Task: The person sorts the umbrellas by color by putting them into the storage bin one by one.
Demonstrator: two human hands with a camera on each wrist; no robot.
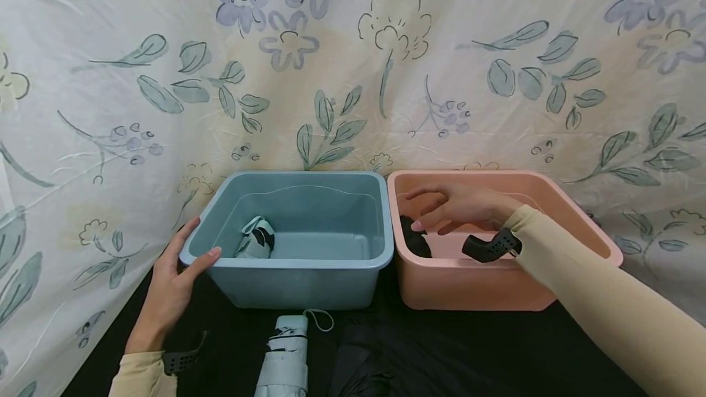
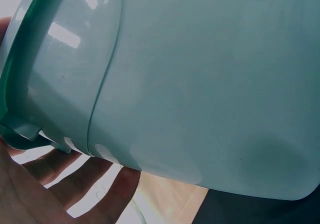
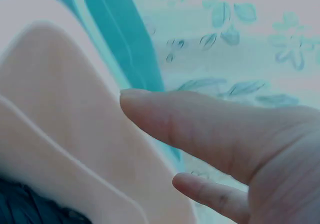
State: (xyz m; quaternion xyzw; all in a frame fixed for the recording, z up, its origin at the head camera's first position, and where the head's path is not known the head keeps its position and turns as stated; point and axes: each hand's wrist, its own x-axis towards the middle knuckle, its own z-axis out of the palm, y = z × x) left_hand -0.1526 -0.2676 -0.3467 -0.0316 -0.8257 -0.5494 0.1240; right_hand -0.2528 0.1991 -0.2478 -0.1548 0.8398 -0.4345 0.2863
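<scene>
My left hand [image 1: 168, 290] holds the blue tub [image 1: 298, 262] at its front left corner, thumb over the front rim and fingers along the outer wall. In the left wrist view those fingers [image 2: 117, 194] press the tub's side. A folded pale blue umbrella [image 1: 256, 242] lies inside that tub at the left. My right hand [image 1: 463, 206] hovers inside the pink tub [image 1: 474, 287] with its fingers loosely spread, holding nothing. Just below its fingertips, a black folded bundle [image 1: 415, 239] rests against the pink tub's left wall.
In front of the blue tub lies another folded pale blue umbrella [image 1: 284, 357] with a wrist loop. Black folded fabric [image 1: 361, 357] sits beside it on the black surface. A floral curtain [image 1: 353, 66] hangs right behind both tubs, which stand side by side.
</scene>
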